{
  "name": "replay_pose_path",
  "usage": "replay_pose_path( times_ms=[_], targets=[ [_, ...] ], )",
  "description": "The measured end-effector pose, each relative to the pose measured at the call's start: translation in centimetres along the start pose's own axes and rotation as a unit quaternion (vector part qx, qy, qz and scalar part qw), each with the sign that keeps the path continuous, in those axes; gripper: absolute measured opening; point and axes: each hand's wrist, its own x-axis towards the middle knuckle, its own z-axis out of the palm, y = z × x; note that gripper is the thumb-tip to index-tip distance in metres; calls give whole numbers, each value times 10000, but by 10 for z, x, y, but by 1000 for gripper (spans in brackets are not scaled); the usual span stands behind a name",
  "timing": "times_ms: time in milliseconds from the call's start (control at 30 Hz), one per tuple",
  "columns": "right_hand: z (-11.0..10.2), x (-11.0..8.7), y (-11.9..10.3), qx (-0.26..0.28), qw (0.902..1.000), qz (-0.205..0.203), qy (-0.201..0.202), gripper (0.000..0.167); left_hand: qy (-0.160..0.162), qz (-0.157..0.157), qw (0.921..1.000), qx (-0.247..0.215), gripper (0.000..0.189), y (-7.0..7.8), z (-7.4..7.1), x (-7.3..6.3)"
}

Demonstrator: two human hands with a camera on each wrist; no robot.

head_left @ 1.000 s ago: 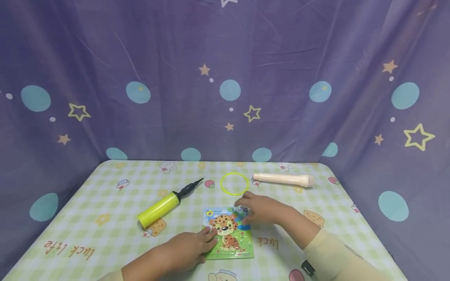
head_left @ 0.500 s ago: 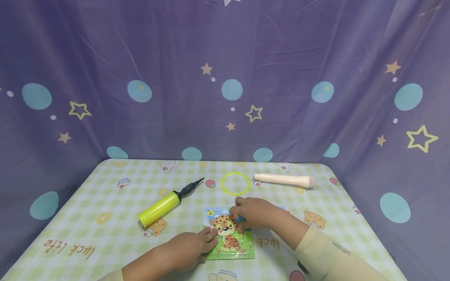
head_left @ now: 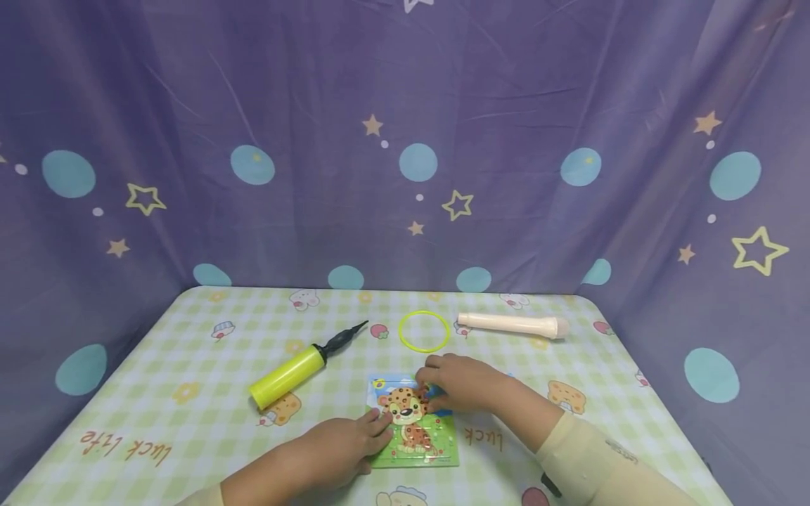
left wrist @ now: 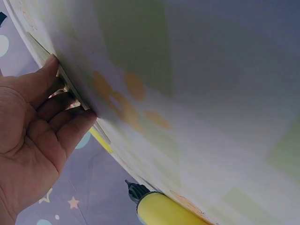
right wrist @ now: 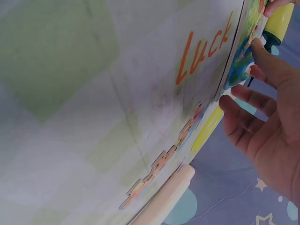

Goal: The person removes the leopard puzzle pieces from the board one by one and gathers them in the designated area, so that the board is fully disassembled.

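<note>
A square picture puzzle (head_left: 415, 446) showing a spotted leopard cub lies on the table in front of me. My left hand (head_left: 338, 450) rests at its left side, fingertips over the border and thumb by the near corner. In the left wrist view the left thumb (left wrist: 50, 63) and little finger sit at the puzzle's edge. My right hand (head_left: 465, 383) is bent over the upper right corner, hiding part of the picture. From the right wrist view, the right thumb (right wrist: 262, 54) touches the picture surface while the other fingers curve loosely near the far edge.
A yellow hand pump (head_left: 287, 378) with a black nozzle lies to the left. Beyond the puzzle are a thin yellow ring (head_left: 400, 332) and a pale microphone-shaped stick (head_left: 509, 323). A checked cloth (head_left: 209, 393) covers the table; a purple curtain (head_left: 316, 232) hangs behind.
My right hand has shifted slightly left and nearer over the puzzle's upper right corner, then stayed almost still. The left hand and the puzzle have stayed in place.
</note>
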Motion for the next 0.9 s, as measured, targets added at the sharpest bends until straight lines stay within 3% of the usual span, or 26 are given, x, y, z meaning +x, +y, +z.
replay_pose_path(
  times_ms=[233,400,533,633,800,900],
  targets=[
    [0,-1,-2,169,9986,-157,486,31,-111,-142,9997,-149,60,0,-1,-1],
    [0,-3,-5,982,9944,277,284,28,-81,-111,9999,-87,59,1,-1,0],
    [-2,-3,-5,1954,9774,786,179,30,-67,-87,9999,-20,59,1,0,0],
    [-7,-4,0,2472,9642,927,264,29,-98,-93,9999,-15,59,1,0,0],
    [-19,-13,17,3106,9450,998,247,25,-115,-92,9999,-6,59,1,-1,0],
    [-24,-20,28,3158,9416,1139,264,25,-156,-133,9998,-58,60,1,-1,0]
  ],
)
